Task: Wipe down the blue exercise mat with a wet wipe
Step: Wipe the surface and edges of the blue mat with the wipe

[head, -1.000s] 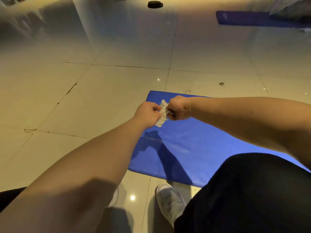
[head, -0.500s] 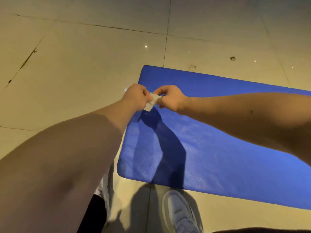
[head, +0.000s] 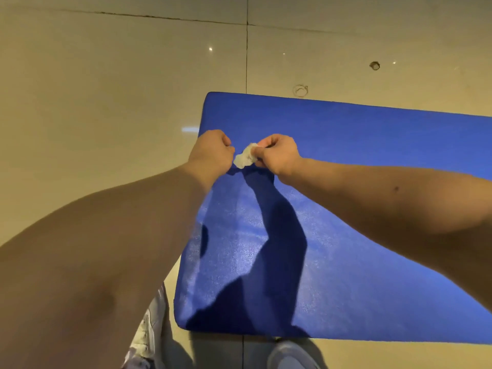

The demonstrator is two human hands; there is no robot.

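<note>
Wipe [head: 245, 157] is a small crumpled white wad, held in the air between both hands above the mat's [head: 346, 235] far-left part, not touching it. Right hand [head: 277, 154] pinches the wipe's upper end with curled fingers and thumb. Left hand [head: 211, 153] is curled too, right at the wipe's lower end, but I cannot tell if it actually pinches it or just sits beside it.

Mat lies flat on the tiled floor [head: 106, 89], near edge just in front of the shoes [head: 290, 355], right side running out of frame. Arm shadows fall across it.

Handling, as a judgement:
- Wipe looks light, limp and soft, no stiffness at all. Bunched like this it gives little contact area, so it probably wants opening out or folding into a flat pad first.
- Best hold looks like two opposite edges to spread it, then flat fingers or the palm on top to press it down (a pinch alone would just drag a corner).
- If wet it may cling to itself and to the fingers, and thin material could tear if pulled hard.
- Mat looks like textured foam, soft and slightly grippy, so the wipe may catch and roll up under a light push.
- Mat is light enough that it might slide on the glossy tile. The free hand pressing on a corner would help.

No wiping contact yet.
</note>
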